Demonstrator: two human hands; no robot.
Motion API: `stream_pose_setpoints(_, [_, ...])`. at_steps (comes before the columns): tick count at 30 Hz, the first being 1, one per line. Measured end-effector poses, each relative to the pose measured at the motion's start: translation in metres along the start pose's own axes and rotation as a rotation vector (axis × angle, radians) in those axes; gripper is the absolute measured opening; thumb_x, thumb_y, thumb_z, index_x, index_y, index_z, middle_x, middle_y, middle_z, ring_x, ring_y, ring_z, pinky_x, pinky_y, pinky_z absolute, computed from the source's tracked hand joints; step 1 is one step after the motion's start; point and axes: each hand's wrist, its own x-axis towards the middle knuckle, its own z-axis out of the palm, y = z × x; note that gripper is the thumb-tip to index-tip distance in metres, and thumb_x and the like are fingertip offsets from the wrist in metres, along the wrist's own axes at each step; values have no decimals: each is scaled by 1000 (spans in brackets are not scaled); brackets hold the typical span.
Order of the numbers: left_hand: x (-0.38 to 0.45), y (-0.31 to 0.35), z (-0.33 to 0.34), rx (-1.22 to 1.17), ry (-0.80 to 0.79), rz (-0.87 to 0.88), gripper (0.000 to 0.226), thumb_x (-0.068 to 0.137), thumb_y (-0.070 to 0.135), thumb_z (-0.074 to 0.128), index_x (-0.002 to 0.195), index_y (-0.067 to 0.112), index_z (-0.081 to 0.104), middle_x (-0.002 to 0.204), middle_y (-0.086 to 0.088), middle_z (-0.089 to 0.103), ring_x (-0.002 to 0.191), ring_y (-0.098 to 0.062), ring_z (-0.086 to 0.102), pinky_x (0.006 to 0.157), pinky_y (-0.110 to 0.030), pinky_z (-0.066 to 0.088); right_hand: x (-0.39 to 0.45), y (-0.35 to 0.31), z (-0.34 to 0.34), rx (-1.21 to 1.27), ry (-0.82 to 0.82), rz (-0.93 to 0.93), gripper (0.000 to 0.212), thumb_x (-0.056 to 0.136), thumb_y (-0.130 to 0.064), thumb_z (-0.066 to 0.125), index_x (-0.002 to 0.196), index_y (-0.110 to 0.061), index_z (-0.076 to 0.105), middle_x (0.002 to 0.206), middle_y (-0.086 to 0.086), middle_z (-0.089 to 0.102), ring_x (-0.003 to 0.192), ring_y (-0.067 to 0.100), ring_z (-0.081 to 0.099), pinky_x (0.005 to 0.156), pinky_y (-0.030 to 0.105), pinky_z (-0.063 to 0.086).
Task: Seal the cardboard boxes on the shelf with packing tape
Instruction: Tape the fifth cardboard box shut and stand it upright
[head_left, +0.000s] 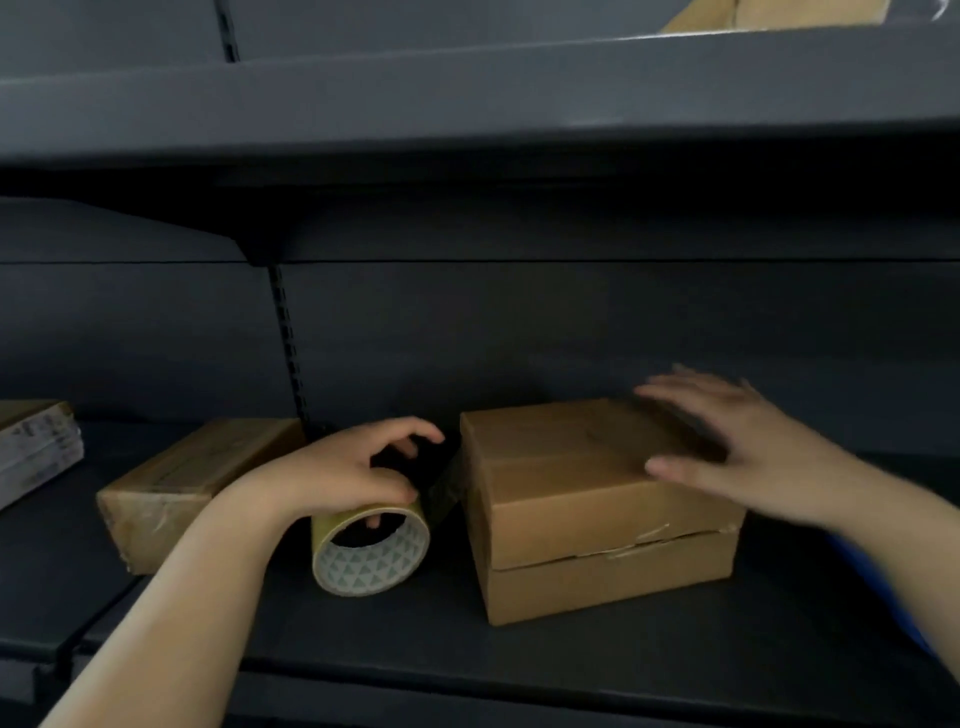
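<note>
The cardboard box (597, 509) sat right of centre in the frame, on the dark shelf (363, 639), flaps down on top; a torn, ragged seam ran across its front face toward the lower right. A strip of tape (444, 488) appeared to run from the box's upper left edge back toward the roll, though this stretch was dark and hard to make out. The tape roll (371, 551) stood on its edge just left of the box, at lower centre of the frame, its pale inner core printed with small triangles and facing the camera. The left hand (348, 473) gripped the roll from above: thumb curled over the near rim, 1 fingertip showing inside the core, the remaining fingers arched over the far side. The right hand (727, 447) was at the box's upper right corner, fingers straight and spread, holding nothing; motion blur made it unclear whether the palm was pressed on the lid or just above it. A second cardboard box (187, 488), longer and lower, lay at centre left of the frame, angled, just beside the left wrist. At the far left edge a flat stack of grey-edged material (36, 447) rested on the same shelf level. An upper shelf (467, 104) spanned the top of the frame, with a piece of cardboard (769, 13) visible at the upper right.
</note>
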Motion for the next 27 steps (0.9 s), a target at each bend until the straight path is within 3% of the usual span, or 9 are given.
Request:
stream_pose_setpoints(3, [8,13,2,165,-23,62,67,78,10,65,119,55,38,132,14,39,87,-3,55,68,-17,47,-12,-40,37,-351,117,-199,81,71,-82,20,143,-45,19,151,-19,20,142,6,9,114,44,-6])
stream_pose_setpoints(5, [14,18,3,157,-71,3,74,77,6,64,131,44,31,137,10,39,107,-9,54,80,-29,53,-15,-55,57,-361,213,-156,85,70,-82,19,144,-41,18,153,-14,21,142,11,14,113,47,-7])
stream_pose_setpoints(8, [21,20,2,114,-128,-57,76,78,0,61,141,29,30,138,9,42,118,-11,50,91,-32,51,-24,-39,63,-111,424,123,101,60,-89,31,144,-35,16,153,-7,22,140,15,18,115,44,8])
stream_pose_setpoints(11, [23,19,4,119,-175,-14,75,78,-4,59,141,28,34,133,13,48,123,2,43,99,-19,40,-39,-14,65,228,459,318,116,42,-83,53,142,-44,11,152,-14,10,138,19,20,107,40,28])
stream_pose_setpoints(14, [26,16,11,35,-182,-9,78,80,-1,63,143,30,29,129,9,55,117,3,50,96,-17,42,-46,-14,74,279,415,272,110,38,-77,61,135,-56,14,147,-25,2,133,20,27,94,34,38])
stream_pose_setpoints(16, [29,14,15,0,-142,-5,80,82,4,65,144,35,25,126,3,60,110,1,56,92,-15,44,-45,-20,78,32,463,257,112,41,-80,62,139,-44,22,153,-11,-1,138,27,16,101,50,33])
stream_pose_setpoints(19, [31,15,15,-14,-162,12,78,83,4,63,142,39,27,118,7,63,101,3,61,81,-10,46,-38,-45,79,-398,408,124,115,43,-80,62,139,-22,37,146,14,35,137,37,24,103,70,10])
stream_pose_setpoints(23, [13,10,8,-88,-258,33,72,83,-3,58,135,41,35,114,5,69,103,-8,65,80,-16,49,-38,-82,87,-453,434,-82,104,50,-71,69,137,-20,43,127,9,57,119,34,52,106,63,19])
stream_pose_setpoints(27, [-21,-3,2,-169,-332,89,69,74,4,60,126,46,42,112,9,71,104,-10,65,83,-19,50,-53,-101,104,-492,529,-272,112,41,-76,67,136,-25,37,131,7,48,114,32,49,96,58,27])
